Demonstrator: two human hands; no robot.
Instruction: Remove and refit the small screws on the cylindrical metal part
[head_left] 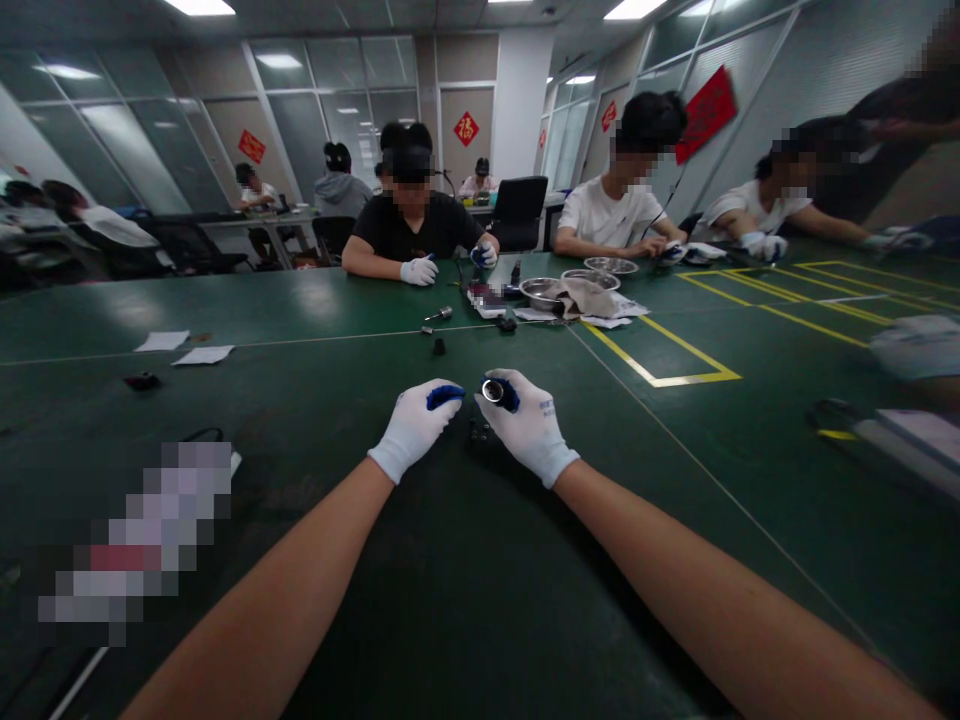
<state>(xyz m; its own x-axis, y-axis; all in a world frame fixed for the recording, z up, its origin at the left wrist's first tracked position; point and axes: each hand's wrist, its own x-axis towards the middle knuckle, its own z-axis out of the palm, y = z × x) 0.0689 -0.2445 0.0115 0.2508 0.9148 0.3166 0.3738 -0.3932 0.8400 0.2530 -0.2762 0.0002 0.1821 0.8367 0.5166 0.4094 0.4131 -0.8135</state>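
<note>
My right hand (531, 425), in a white glove with a blue palm, is closed around a small cylindrical part (492, 391). Its round end, with a bright metal rim and a dark inside, faces me. Just left of it, my left hand (417, 425) wears the same kind of glove. Its fingers are pressed together, and whatever may be between them is hidden. A narrow gap separates the two hands. Under the right hand lie small dark pieces (480, 432). Beyond the hands, a short black piece (439, 346) stands on the green table (465, 580).
A metal part (442, 314) lies farther off. Metal bowls (541, 293) and a grey cloth (589, 298) sit at centre right. Papers (202, 355) and a dark object (142, 382) are left, beyond a pixelated pale strip (161, 525). Gloved co-workers (412, 225) sit opposite.
</note>
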